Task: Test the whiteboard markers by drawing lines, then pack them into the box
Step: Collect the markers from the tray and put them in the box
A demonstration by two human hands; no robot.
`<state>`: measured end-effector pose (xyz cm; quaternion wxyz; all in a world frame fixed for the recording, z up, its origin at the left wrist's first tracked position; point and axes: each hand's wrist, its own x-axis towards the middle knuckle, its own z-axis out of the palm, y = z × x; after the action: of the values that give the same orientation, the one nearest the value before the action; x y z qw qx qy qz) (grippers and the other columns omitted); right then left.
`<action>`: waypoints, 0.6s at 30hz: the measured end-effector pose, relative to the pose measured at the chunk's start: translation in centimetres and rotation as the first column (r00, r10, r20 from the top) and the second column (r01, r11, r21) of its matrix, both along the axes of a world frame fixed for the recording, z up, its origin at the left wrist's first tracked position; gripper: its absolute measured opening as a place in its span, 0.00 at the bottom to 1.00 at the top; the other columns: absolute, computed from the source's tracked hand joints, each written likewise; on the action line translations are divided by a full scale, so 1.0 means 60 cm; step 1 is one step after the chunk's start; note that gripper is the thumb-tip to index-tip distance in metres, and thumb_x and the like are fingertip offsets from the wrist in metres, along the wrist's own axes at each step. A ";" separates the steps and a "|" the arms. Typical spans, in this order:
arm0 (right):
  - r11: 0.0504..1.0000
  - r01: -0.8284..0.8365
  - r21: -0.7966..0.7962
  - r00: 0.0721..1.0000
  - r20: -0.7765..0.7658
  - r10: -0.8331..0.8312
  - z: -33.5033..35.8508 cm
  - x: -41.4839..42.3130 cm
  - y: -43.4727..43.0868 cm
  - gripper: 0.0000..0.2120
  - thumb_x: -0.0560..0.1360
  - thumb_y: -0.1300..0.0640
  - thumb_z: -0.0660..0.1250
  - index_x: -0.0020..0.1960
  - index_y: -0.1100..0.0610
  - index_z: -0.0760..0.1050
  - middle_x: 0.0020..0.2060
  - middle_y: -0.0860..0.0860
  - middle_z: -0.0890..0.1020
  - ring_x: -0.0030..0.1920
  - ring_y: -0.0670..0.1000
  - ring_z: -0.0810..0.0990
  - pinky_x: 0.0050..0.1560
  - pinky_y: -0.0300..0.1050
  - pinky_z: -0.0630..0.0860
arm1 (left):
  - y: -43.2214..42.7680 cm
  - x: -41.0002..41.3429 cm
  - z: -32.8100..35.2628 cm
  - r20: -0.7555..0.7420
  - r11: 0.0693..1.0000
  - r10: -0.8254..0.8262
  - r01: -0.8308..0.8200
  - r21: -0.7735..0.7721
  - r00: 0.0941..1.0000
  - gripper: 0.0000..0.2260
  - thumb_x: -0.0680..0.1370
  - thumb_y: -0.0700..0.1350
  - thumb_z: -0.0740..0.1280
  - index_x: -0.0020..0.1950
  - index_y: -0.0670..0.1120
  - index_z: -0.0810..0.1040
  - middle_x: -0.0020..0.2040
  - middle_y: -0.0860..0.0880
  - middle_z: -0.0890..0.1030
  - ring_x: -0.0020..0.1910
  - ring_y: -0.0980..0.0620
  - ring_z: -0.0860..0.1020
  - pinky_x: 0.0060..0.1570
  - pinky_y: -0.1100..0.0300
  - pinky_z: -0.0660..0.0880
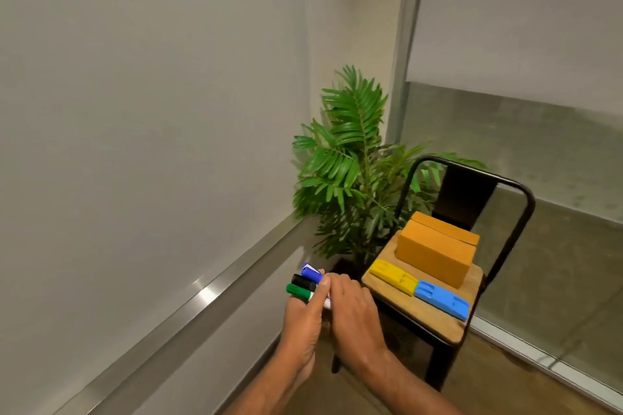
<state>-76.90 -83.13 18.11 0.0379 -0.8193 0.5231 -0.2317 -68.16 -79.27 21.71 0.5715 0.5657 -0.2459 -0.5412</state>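
Bunching in the left hand (301, 323), markers (304, 281) show blue, black, green caps.

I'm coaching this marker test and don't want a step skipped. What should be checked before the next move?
1. Three markers held together in the left hand: ok.
2. Caps off for drawing: the blue, black and green caps are all on: not ok.
3. Right hand has one marker singled out: it lies over the bundle, grip hidden: cannot tell.
4. Whiteboard beside the hands, no lines where visible: ok.
5. Cardboard box on the chair seat open for packing: it looks shut: not ok.
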 end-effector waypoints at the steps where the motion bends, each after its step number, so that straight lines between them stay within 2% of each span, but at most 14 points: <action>1: 1.000 -0.019 -0.017 1.000 -0.011 0.018 0.000 0.026 0.019 0.16 0.75 0.55 0.67 0.62 0.51 0.69 0.45 0.48 0.74 0.41 0.49 0.72 0.41 0.45 0.71 | 0.020 0.019 0.004 -0.030 0.999 0.044 -0.044 0.016 0.999 0.13 0.78 0.50 0.72 0.57 0.43 0.83 0.48 0.43 0.87 0.48 0.49 0.86 0.48 0.56 0.79; 3: 0.997 -0.057 -0.057 0.998 -0.015 0.056 0.004 0.078 0.064 0.18 0.72 0.56 0.71 0.60 0.52 0.71 0.43 0.48 0.74 0.39 0.48 0.70 0.38 0.42 0.67 | 0.063 0.063 0.007 -0.085 0.991 0.132 -0.129 0.047 0.988 0.12 0.79 0.49 0.72 0.54 0.40 0.83 0.45 0.42 0.87 0.43 0.50 0.85 0.44 0.58 0.78; 6: 0.986 -0.121 -0.110 0.993 -0.016 0.120 0.005 0.153 0.133 0.17 0.71 0.53 0.73 0.57 0.52 0.73 0.41 0.48 0.75 0.39 0.47 0.69 0.39 0.39 0.62 | 0.131 0.127 0.001 -0.119 0.972 0.232 -0.225 0.064 0.966 0.14 0.79 0.51 0.72 0.52 0.40 0.82 0.42 0.43 0.86 0.42 0.50 0.85 0.44 0.56 0.78; 9: 0.976 -0.203 -0.075 0.979 -0.035 0.200 -0.006 0.229 0.202 0.19 0.72 0.48 0.73 0.60 0.52 0.73 0.44 0.48 0.77 0.41 0.47 0.72 0.40 0.40 0.69 | 0.205 0.190 -0.005 -0.127 0.946 0.318 -0.306 0.108 0.940 0.15 0.80 0.52 0.70 0.52 0.40 0.81 0.42 0.42 0.86 0.42 0.47 0.86 0.46 0.53 0.80; 14: 0.932 -0.363 -0.020 0.931 -0.058 0.361 -0.015 0.336 0.310 0.23 0.74 0.41 0.71 0.63 0.53 0.73 0.49 0.50 0.78 0.44 0.48 0.75 0.44 0.44 0.77 | 0.321 0.287 -0.008 -0.185 0.878 0.475 -0.450 0.163 0.860 0.16 0.82 0.51 0.68 0.61 0.39 0.79 0.50 0.38 0.86 0.49 0.41 0.86 0.58 0.42 0.81; 18: 0.879 -0.477 0.011 0.873 -0.111 0.476 -0.015 0.401 0.371 0.27 0.75 0.39 0.67 0.67 0.53 0.70 0.54 0.52 0.79 0.48 0.48 0.77 0.50 0.44 0.78 | 0.389 0.338 0.006 -0.213 0.795 0.606 -0.579 0.182 0.766 0.14 0.81 0.52 0.67 0.56 0.40 0.80 0.49 0.39 0.85 0.49 0.40 0.85 0.58 0.40 0.81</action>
<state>-52.85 -60.89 17.21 0.0578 -0.9347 0.3045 -0.1739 -47.87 -55.91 22.04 0.7095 0.5675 0.0517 -0.4146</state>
